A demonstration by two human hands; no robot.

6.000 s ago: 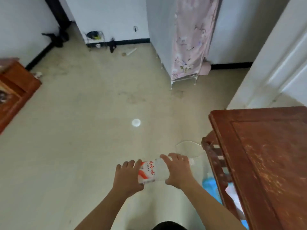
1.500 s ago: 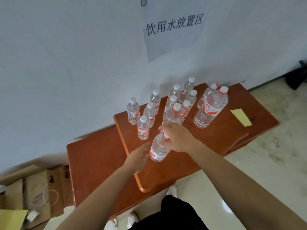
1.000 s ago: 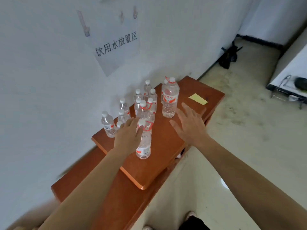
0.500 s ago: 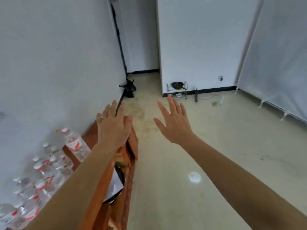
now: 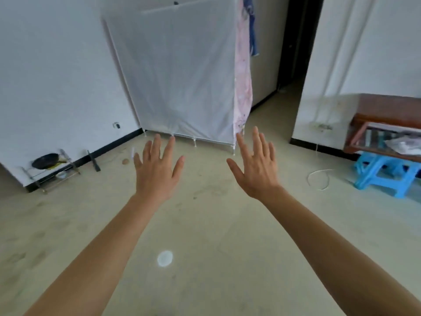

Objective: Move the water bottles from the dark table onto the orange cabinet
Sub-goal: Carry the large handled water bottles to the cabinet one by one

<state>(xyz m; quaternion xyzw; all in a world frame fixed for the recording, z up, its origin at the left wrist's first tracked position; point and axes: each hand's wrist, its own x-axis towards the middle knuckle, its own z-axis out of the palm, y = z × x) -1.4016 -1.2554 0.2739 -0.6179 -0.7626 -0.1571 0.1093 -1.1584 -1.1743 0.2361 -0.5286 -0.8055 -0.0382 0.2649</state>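
My left hand point(image 5: 157, 172) and my right hand point(image 5: 256, 169) are stretched out in front of me over the bare floor, fingers straight and spread, holding nothing. No water bottle shows in this view. The orange cabinet is out of sight. At the right edge stands the dark wooden table point(image 5: 387, 110), with a lower shelf holding papers and other items.
A white fabric wardrobe point(image 5: 180, 76) with a pink curtain stands straight ahead. A blue plastic stool point(image 5: 382, 172) sits under the table at the right, a loose white cord point(image 5: 319, 176) beside it. A low metal rack with a black pan point(image 5: 45, 161) stands at the left wall. A dark doorway point(image 5: 293, 49) opens at the back.
The view has swung right, away from the cabinet and its bottles toward the wardrobe and the dark table. Both hands stay open and empty.
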